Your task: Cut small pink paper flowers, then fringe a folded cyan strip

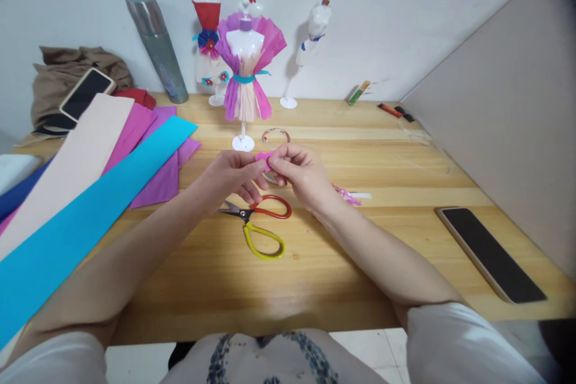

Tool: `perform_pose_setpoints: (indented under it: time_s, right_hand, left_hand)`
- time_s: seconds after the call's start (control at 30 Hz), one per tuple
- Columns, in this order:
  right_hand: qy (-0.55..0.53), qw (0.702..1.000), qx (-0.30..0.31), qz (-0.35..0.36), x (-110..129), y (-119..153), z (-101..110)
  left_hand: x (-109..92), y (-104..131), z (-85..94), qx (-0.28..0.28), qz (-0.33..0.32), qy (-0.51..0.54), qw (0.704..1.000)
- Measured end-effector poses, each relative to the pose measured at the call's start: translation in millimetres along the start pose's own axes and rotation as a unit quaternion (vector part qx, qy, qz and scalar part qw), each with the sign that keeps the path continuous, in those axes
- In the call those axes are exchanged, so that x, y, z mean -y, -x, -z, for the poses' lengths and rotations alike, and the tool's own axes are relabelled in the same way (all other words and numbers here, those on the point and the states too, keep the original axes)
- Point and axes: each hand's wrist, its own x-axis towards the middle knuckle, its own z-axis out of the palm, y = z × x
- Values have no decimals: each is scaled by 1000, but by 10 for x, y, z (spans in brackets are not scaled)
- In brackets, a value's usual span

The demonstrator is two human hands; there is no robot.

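Between my two hands is a small bright pink piece [264,159], which looks like crepe paper. My left hand [236,173] pinches it from the left, and my right hand [299,171] pinches its right side. Just below them a pair of scissors [245,215] with one red and one yellow handle lies spread on the table. A tape roll [276,137] rests behind my hands, and another pale ring beneath them is partly hidden. Beyond stands a small mannequin [245,42] dressed in a purple, pink and cream paper dress with a blue waist tie.
Crepe paper sheets [108,192] in blue, cream, pink and purple cover the left side. Other mannequins [207,42], a flask [157,48] and a glue stick [359,93] stand or lie along the wall. A phone [492,255] lies at right; pink scraps [348,195] lie near my right wrist.
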Motion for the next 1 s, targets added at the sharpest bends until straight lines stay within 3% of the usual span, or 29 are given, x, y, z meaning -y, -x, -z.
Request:
perform_pose_setpoints:
  time_s: [0.23,0.4,0.73,1.0]
  right_hand:
    - [12,1000,23,-8,46,1,52]
    - [57,998,7,25,66,26,21]
    - [59,998,-13,23,33,-1,23]
    - [49,998,-9,40,29,13,15]
  left_hand:
    - [-70,19,-16,-19,-10,-55,998]
    - [-113,31,-28,-14,4,-99,995]
    - [-115,55,44,57,-5,-77,995]
    - [-102,23,0,-9,4,-109,994]
